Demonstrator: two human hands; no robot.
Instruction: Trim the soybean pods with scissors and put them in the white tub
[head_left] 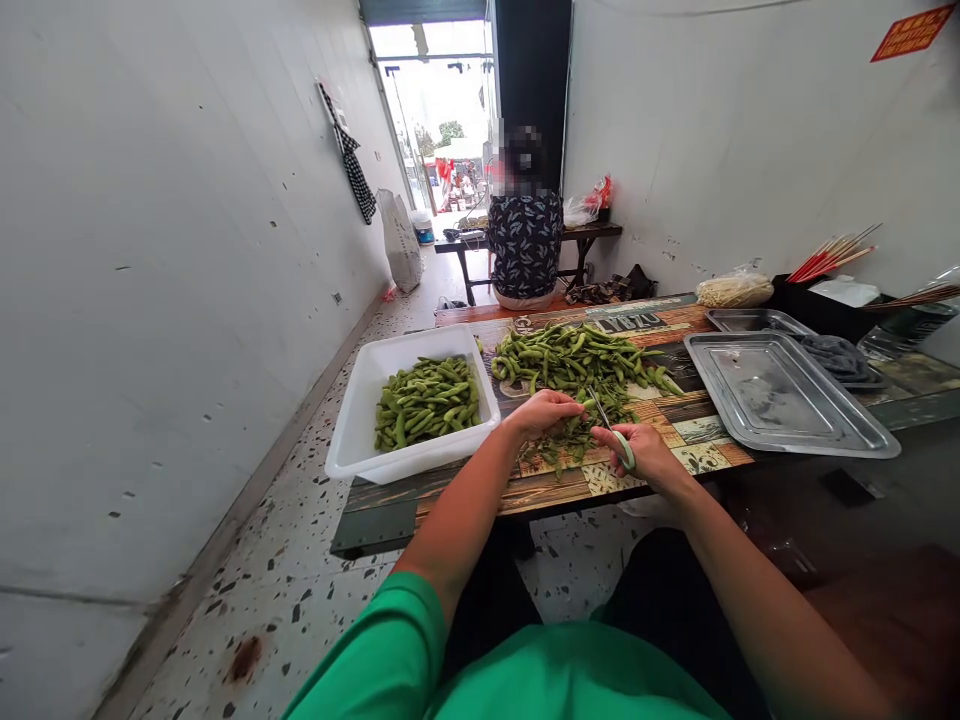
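My left hand is closed in a pinch on a green edamame pod, just above the table. In my right hand is a pair of scissors with pale green handles, its blades pointing up and left at the pod. Beyond both hands lies a heap of edamame pods on the wooden table. Small trimmed scraps are scattered beneath my hands. To the left, a white plastic tub holds many more pods.
Metal trays sit on the patterned table at the right. Behind them are a bag of pale sticks and a black box with red-tipped skewers. A person sits farther back, facing away, at another table.
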